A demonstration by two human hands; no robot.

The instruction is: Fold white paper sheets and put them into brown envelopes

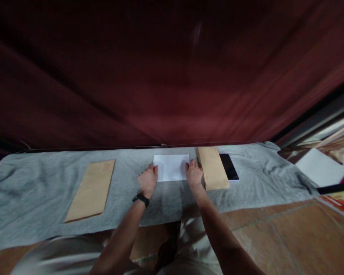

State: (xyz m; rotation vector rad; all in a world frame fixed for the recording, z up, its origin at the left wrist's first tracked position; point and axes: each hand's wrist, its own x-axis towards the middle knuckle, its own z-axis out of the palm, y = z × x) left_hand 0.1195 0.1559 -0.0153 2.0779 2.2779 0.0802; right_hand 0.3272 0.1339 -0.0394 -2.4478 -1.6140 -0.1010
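Note:
A white sheet of paper [172,168] lies on the grey cloth in front of me, wider than it is deep. My left hand [148,179] grips its left edge, thumb on top and fingers curled. At the opposite edge, my right hand [193,173] pinches the paper in the same way. Close beside the right hand is a stack of brown envelopes [216,168]. A single brown envelope [93,189] rests farther to the left. The undersides of both hands are hidden.
Grey cloth [263,168] covers the long narrow surface. A dark-screened tablet or phone [229,167] lies partly under the envelope stack. Behind rises a dark red curtain [172,88]. At right, a white sheet [321,168] and a colourful printed item [341,200] sit beyond the cloth, above the tiled floor [275,233].

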